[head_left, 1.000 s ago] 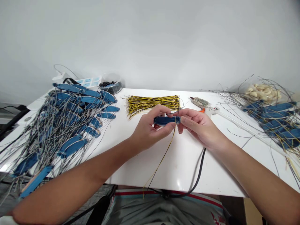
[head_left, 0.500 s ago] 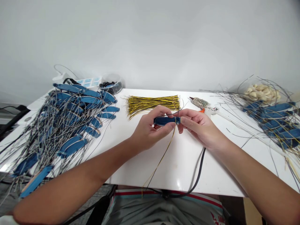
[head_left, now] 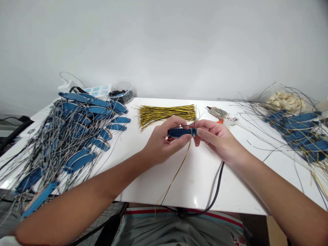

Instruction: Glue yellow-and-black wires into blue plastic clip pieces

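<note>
My left hand (head_left: 167,139) is closed around a small blue, long, rounded piece (head_left: 179,132), thumb in front and fingers behind. At the piece's right end, the thumb and fingers of my right hand (head_left: 214,138) pinch its narrow tip. A yellow wire and a black one (head_left: 176,175) hang from that end down past the table's front edge. Thin dark wire ends also stick up above it. Just behind my hands lies a flat bundle of yellow and black wires (head_left: 166,113).
On the left, blue pieces with grey wires (head_left: 77,126) form a big heap. Behind it are a power strip (head_left: 98,90) and a clear tub (head_left: 125,95). A glue gun (head_left: 217,112) lies right of centre. Farther right are wired blue pieces (head_left: 302,133) and a bag of cream-coloured pieces (head_left: 287,101).
Almost nothing differs. Both hands keep the same hold on the blue piece, and the view has shifted very slightly.
</note>
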`<control>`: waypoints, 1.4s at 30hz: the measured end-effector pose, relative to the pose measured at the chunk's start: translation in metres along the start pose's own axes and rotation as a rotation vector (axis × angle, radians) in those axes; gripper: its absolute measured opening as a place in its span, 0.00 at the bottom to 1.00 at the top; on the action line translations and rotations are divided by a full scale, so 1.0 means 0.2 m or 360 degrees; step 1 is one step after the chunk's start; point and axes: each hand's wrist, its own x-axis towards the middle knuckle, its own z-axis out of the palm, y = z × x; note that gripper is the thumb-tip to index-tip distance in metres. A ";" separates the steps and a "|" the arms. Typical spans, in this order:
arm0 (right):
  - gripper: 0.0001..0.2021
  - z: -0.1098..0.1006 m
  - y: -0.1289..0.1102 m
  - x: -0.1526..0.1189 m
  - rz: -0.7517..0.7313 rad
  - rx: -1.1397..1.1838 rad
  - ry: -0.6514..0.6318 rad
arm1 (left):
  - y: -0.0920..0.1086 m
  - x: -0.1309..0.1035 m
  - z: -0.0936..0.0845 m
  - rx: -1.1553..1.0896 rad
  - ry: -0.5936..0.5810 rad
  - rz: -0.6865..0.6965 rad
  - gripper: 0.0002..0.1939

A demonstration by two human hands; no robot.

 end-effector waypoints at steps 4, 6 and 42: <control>0.12 0.00 0.00 0.00 -0.0003 -0.0001 0.0004 | 0.00 0.00 0.00 -0.0017 -0.0004 -0.0002 0.10; 0.12 0.00 0.00 0.00 -0.0001 -0.0005 0.0010 | 0.00 -0.01 0.00 -0.0029 -0.0004 -0.0003 0.11; 0.11 0.00 0.00 0.00 -0.0019 0.0010 -0.0023 | 0.00 0.00 0.00 0.0002 -0.0004 -0.0044 0.10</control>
